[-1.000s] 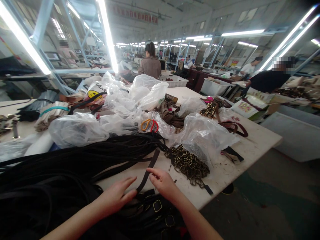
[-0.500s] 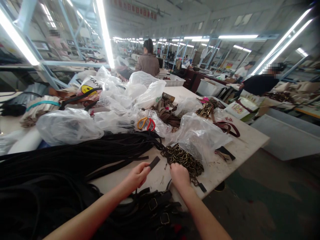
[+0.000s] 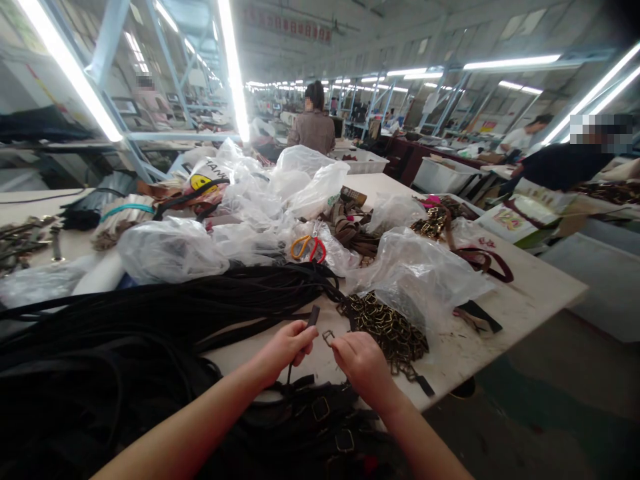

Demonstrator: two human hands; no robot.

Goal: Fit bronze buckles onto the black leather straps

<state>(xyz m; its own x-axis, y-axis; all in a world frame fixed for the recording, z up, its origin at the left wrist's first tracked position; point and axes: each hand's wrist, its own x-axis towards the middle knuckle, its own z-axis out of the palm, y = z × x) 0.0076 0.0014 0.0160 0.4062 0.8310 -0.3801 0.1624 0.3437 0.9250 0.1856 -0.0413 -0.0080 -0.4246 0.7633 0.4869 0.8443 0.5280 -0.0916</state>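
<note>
My left hand (image 3: 293, 343) is closed on a black strap (image 3: 313, 316), whose flat end sticks up past the thumb. Just to its right, my right hand (image 3: 361, 360) pinches a small brass-coloured buckle (image 3: 328, 337) between thumb and fingertips. Strap end and buckle are close but apart. Beyond my right hand lies a heap of similar metal buckles (image 3: 387, 323), partly under a clear plastic bag (image 3: 425, 273). A long bundle of black straps (image 3: 165, 307) stretches to the left. Below my hands, more black straps carry buckles (image 3: 321, 409).
Scissors with orange and red handles (image 3: 309, 249) lie among plastic bags (image 3: 165, 250) on the table (image 3: 537, 287). Brown straps (image 3: 350, 230) are behind them. Grey bins (image 3: 595, 280) stand right of the table. A person (image 3: 313, 123) is beyond it, and another (image 3: 565, 160) at the right.
My right hand has come away from the buckle heap with a buckle in its fingers. My left hand has turned the strap end more upright. The view has shifted left.
</note>
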